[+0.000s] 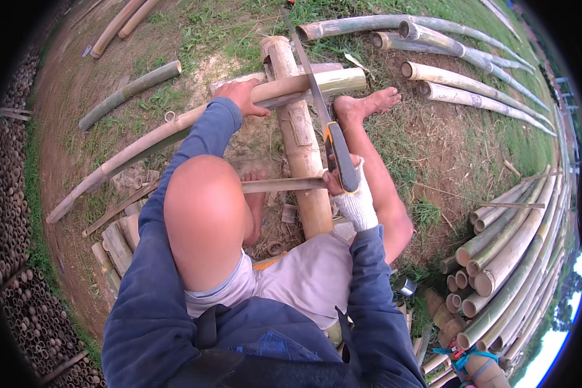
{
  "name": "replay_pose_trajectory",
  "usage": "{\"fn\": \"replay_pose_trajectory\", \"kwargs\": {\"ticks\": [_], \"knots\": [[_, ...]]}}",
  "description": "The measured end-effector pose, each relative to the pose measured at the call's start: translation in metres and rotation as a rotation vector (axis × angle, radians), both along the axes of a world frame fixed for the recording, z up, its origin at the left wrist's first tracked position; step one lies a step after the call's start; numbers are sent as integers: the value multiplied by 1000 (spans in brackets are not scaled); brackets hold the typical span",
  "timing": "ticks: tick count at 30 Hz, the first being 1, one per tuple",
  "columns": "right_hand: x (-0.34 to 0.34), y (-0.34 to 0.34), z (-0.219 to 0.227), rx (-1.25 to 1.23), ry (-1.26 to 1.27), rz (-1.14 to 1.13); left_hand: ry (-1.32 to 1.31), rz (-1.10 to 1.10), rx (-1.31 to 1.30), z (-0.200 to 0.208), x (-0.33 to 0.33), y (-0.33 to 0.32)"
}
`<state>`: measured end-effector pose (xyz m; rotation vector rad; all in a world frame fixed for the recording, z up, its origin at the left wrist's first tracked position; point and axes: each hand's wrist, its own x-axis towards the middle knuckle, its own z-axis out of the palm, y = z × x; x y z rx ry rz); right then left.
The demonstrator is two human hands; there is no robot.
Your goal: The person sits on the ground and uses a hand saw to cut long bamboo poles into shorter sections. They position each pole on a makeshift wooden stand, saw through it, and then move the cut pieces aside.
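Note:
A long bamboo pole [281,88] lies across a thick bamboo log [304,155] on the ground. My left hand [241,97] is closed over the pole, left of the log. In my right hand [355,194], which wears a white glove, is a handsaw [343,155] with a black and orange handle. Its long blade points away from me and crosses the pole just right of the log. From this view I cannot tell how deep the blade sits in the bamboo. A flat bamboo strip [281,185] crosses the log nearer to me, by my right hand.
Several long bamboo poles [459,48] lie on the grass at the far right. A stack of bamboo poles [517,249] stands at the near right. One short green bamboo piece [132,92] rests on the dirt at far left. Cut bamboo ends [26,304] fill the left edge.

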<state>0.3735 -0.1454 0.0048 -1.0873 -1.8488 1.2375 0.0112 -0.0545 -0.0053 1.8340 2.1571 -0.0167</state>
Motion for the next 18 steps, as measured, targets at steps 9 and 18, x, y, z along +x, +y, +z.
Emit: {"fn": "replay_pose_trajectory", "kwargs": {"ticks": [9, 18], "knots": [[-31, 14, 16, -210, 140, 7, 5, -14, -1, 0, -1, -16], [-48, -2, -1, -42, 125, 103, -12, 24, 54, 3, -30, -45]]}}
